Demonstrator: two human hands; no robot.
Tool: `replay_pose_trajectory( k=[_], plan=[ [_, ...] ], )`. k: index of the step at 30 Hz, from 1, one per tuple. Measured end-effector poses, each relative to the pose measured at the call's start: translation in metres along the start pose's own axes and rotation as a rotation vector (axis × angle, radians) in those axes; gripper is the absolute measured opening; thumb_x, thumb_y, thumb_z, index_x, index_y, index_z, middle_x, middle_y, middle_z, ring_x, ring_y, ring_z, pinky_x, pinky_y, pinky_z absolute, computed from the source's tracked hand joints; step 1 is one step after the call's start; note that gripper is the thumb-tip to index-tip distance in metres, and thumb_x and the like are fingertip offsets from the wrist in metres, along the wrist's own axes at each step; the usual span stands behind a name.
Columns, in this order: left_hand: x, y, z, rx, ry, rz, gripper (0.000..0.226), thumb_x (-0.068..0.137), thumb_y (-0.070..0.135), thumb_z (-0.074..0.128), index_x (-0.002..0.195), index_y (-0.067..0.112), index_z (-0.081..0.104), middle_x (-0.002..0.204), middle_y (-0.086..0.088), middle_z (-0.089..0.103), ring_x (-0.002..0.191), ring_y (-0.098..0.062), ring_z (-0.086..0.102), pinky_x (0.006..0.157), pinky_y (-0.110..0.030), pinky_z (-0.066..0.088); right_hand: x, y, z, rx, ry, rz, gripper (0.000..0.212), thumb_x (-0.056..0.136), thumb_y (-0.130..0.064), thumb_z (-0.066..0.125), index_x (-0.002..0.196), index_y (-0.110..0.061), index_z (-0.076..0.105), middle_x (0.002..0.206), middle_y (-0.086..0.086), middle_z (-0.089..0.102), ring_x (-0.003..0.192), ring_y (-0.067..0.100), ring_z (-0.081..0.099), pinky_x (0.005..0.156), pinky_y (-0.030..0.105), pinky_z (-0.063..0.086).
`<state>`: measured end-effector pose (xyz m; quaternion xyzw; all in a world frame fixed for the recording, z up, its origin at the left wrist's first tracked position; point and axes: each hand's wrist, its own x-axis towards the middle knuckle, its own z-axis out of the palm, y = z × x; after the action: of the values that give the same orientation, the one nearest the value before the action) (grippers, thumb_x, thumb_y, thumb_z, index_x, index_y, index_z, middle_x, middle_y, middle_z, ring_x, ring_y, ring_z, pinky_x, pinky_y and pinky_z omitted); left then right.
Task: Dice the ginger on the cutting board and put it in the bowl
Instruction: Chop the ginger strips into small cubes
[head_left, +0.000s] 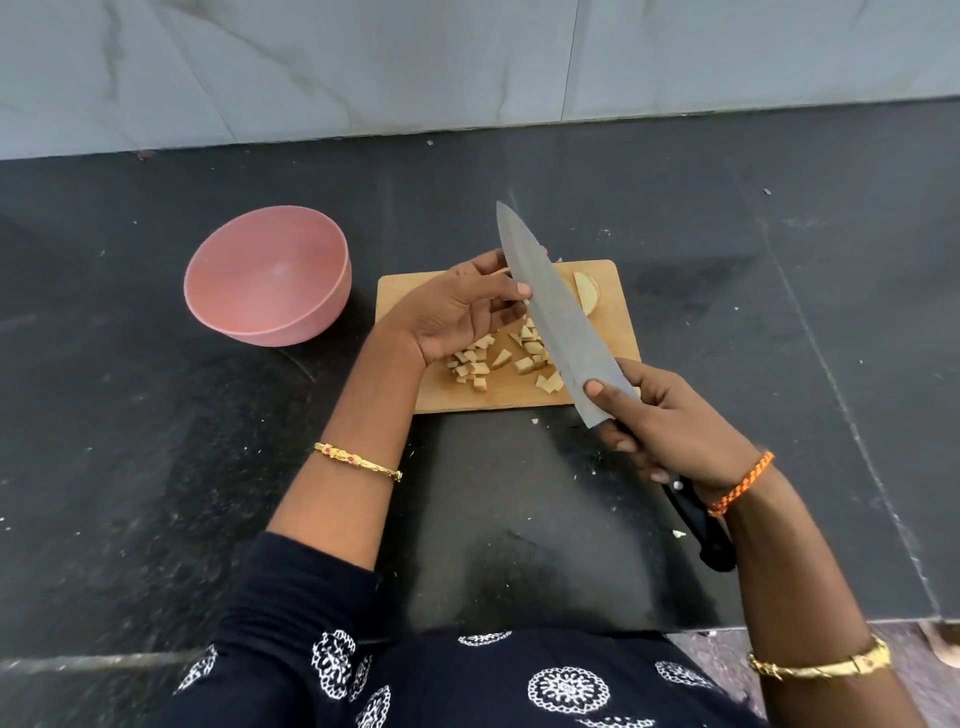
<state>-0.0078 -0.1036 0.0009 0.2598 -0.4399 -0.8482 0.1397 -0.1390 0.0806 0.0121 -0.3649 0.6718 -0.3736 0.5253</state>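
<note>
ginger (498, 358) diced on board (410, 291) (bowl (265, 280) empty); right hand (670, 426) grips knife (550, 312).

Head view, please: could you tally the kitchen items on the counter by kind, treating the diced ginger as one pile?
Bowl, pink, nothing in it: 1
Cutting board, wooden: 1
Knife, held in the right hand: 1
Diced ginger pile: 1
Uncut ginger piece: 1
Total: 5
</note>
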Motion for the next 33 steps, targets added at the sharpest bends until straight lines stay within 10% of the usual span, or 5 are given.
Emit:
replay_pose_trajectory(
  k=[6,15,29,33],
  plan=[
    [-0.007,0.000,-0.004,0.019,0.041,-0.048,0.020,0.087,-0.002,0.054,0.101,0.010,0.060,0.091,-0.004,0.067,0.081,-0.011,0.062,0.074,-0.016,0.055,-0.002,0.002,0.001,0.046,-0.004,0.007,0.017,0.097,-0.027,0.046,0.104,-0.016,0.057,0.050,0.002,0.039,0.031,0.010,0.026,0.031,0.014,0.026],
    [-0.015,0.016,0.010,0.851,0.309,-0.044,0.015,0.086,0.016,0.066,0.098,0.011,0.073,0.097,-0.001,0.071,0.089,-0.012,0.069,0.086,-0.026,0.054,0.017,-0.004,-0.001,0.120,0.291,-0.002,0.013,0.099,-0.022,0.044,0.096,-0.014,0.054,0.050,0.001,0.039,0.030,0.006,0.027,0.029,0.015,0.025],
    [-0.013,0.012,0.016,1.247,0.493,0.111,0.013,0.073,0.010,0.077,0.083,0.017,0.073,0.077,0.002,0.071,0.066,-0.007,0.068,0.074,-0.031,0.058,0.036,-0.033,-0.006,-0.049,0.446,-0.046,0.019,0.098,-0.026,0.044,0.107,-0.014,0.055,0.064,0.002,0.047,0.033,0.001,0.041,0.032,0.017,0.034],
    [-0.006,0.015,0.012,1.373,0.484,0.150,0.037,0.080,0.013,0.066,0.116,0.022,0.064,0.101,0.004,0.068,0.088,-0.011,0.063,0.089,-0.039,0.052,0.032,-0.022,-0.013,-0.099,0.509,-0.007,0.025,0.095,-0.026,0.046,0.106,-0.006,0.057,0.064,0.002,0.052,0.047,0.009,0.044,0.039,0.023,0.038]
  ],
)
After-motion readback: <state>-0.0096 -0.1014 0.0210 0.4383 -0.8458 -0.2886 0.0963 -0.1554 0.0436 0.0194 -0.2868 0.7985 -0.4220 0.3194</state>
